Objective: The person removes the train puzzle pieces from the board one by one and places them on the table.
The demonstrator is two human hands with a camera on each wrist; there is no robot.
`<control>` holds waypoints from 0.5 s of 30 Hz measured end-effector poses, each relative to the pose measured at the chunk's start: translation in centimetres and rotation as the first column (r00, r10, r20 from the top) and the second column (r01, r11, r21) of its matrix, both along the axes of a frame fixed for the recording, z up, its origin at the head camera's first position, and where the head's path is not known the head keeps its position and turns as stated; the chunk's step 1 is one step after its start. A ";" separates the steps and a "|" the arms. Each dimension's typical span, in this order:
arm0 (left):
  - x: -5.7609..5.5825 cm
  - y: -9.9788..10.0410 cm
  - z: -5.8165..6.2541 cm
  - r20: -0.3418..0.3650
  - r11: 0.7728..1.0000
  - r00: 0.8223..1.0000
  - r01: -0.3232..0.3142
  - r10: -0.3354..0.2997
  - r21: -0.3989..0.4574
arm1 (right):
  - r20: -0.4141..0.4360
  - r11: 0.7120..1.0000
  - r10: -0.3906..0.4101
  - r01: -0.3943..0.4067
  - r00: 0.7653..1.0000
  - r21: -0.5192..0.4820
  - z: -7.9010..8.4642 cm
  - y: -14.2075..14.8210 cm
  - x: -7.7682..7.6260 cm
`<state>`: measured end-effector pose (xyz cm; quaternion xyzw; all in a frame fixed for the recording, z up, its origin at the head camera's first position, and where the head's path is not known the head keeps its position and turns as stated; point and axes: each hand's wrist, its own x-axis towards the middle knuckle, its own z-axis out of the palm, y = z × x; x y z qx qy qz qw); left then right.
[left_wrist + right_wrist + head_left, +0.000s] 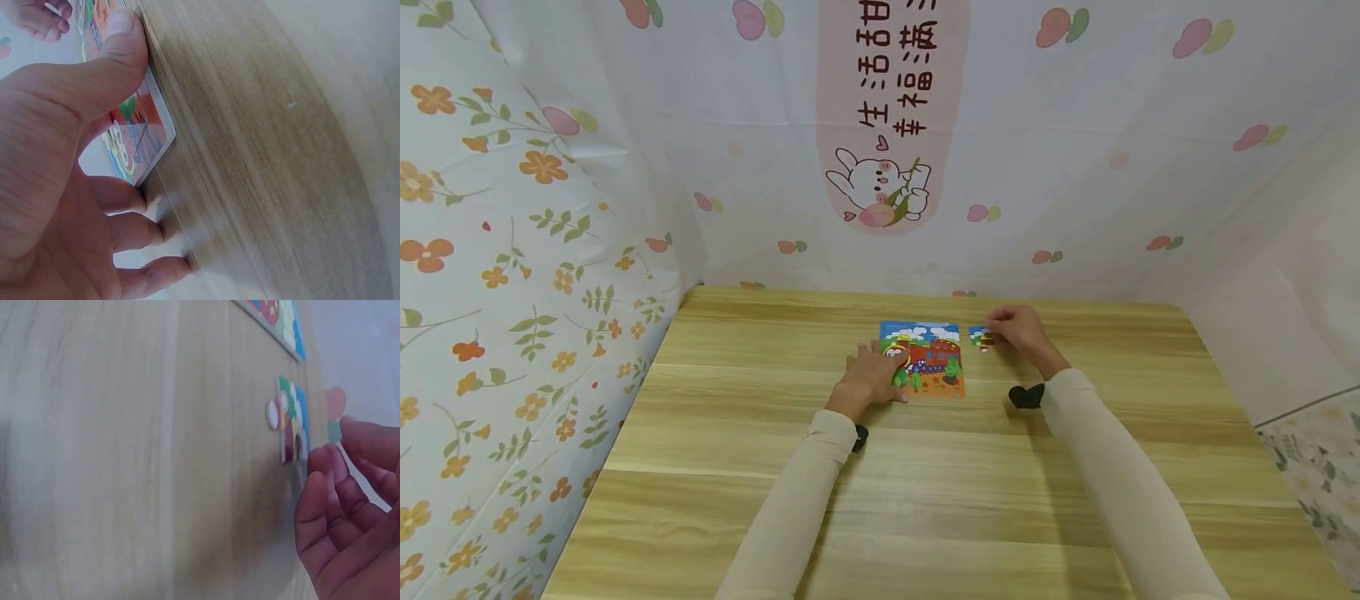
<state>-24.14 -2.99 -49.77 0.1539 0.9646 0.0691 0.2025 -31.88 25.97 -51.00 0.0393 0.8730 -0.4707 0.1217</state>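
Puzzle (934,360) partly under left grip (869,373), spread loose; right grip (1019,330) beside small section (978,334), hold unclear

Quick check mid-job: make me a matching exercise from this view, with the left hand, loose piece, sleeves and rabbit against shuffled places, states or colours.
1. Left hand
2. Piece
3. Sleeves
4. Rabbit

A. apart from the puzzle, to its right
B. printed on the backdrop
C. touching the puzzle
D. cream

Pairs: 1-C, 2-A, 3-D, 4-B
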 end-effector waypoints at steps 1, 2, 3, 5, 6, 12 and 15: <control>0.0 0.0 0.0 -0.001 1.000 1.000 0.000 0.000 0.001 | -0.004 1.000 0.009 -0.009 1.000 0.009 0.1 -0.3 -0.1; -0.1 0.0 0.0 -0.003 1.000 1.000 -0.001 0.001 0.002 | -0.002 1.000 0.021 -0.021 1.000 0.014 0.2 -0.6 -0.1; -0.1 0.0 0.0 -0.002 1.000 1.000 -0.002 0.002 0.004 | -0.002 0.999 0.037 -0.037 0.999 0.016 0.3 -0.8 -0.1; 0.0 0.0 0.1 -0.001 1.000 1.000 -0.002 0.002 0.007 | 0.004 0.998 0.065 -0.065 0.998 0.024 0.4 -1.4 -0.2; 0.0 0.0 0.1 0.002 1.000 1.000 -0.002 0.002 0.009 | 0.009 0.997 0.080 -0.080 0.997 0.020 0.5 -1.7 -0.2; 0.0 0.0 0.3 0.017 1.000 1.000 -0.007 0.007 0.013 | -0.011 0.985 0.171 -0.171 0.985 0.035 0.7 -3.4 -0.3; 0.0 0.0 0.4 0.021 1.000 1.000 -0.009 0.008 0.011 | -0.028 0.981 0.192 -0.190 0.981 0.047 0.7 -4.2 -0.3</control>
